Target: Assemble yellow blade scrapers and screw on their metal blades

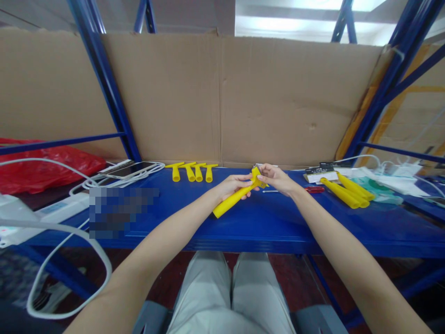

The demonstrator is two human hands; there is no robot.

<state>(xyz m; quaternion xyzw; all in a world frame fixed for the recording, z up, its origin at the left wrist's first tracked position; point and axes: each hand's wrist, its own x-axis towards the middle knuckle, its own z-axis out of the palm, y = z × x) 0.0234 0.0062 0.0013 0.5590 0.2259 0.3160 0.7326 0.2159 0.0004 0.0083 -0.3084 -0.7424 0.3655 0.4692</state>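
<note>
Blue worktop [271, 227] below, both grips clamp a yellow piece [230, 204], left hand [232, 185] on its shaft, right hand [276, 178] at its head; a red-handled screwdriver [314, 189] lies by the right wrist, four T-shaped pieces [209, 174] farther back before cardboard [278, 102].

Before me, a tall screen of brown cardboard [292, 102], with an upright seam near its middle, rises behind the blue counter [278, 227]. Blue metal posts frame it, the left post [101, 76] and the right post [384, 93] both slanting in my view, with a thin crossbar [62, 143] running off to my left. Above the cardboard I see a grey surface [194, 18] and, to its right, a bright white patch of light [309, 23]. Below the counter's front edge, the floor [295, 278] is dark red. Grey chair parts [320, 320] flank me.
</note>
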